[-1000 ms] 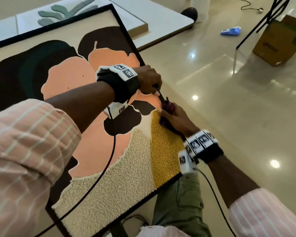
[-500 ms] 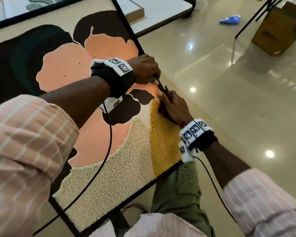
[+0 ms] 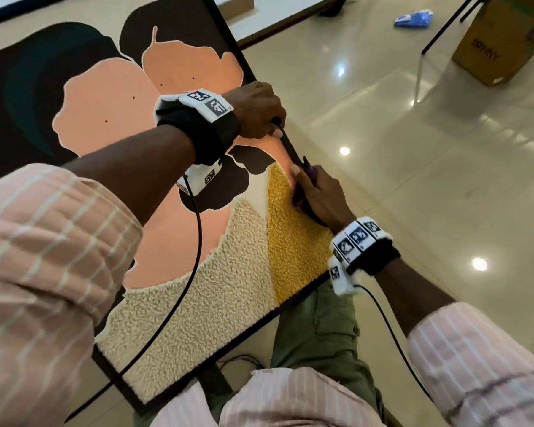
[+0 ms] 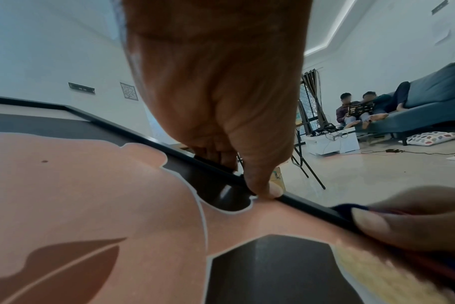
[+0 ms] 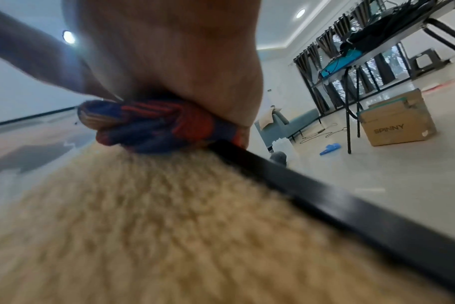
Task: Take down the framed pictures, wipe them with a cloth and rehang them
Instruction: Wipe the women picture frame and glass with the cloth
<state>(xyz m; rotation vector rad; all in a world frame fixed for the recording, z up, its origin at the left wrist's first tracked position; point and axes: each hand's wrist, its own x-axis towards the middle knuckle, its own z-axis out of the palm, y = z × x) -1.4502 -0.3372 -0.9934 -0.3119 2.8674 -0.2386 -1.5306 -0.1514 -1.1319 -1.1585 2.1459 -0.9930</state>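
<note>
Bare floor (image 3: 383, 149) lies open beside the frame edge (image 3: 290, 149).

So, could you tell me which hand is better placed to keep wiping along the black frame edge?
Probably the right hand: it presses the cloth against the frame, while the left hand grips that edge, steadying the picture.

One framed picture (image 3: 173, 167), one cloth (image 5: 153, 125)

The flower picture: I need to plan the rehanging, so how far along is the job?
Done: the flower picture is off the wall, propped over the person's lap. In hand: the left hand grips its black frame while the right hand presses a bunched cloth along that edge. Left: the remaining wiping and rehanging; a second picture lies behind, its state unclear.
</note>
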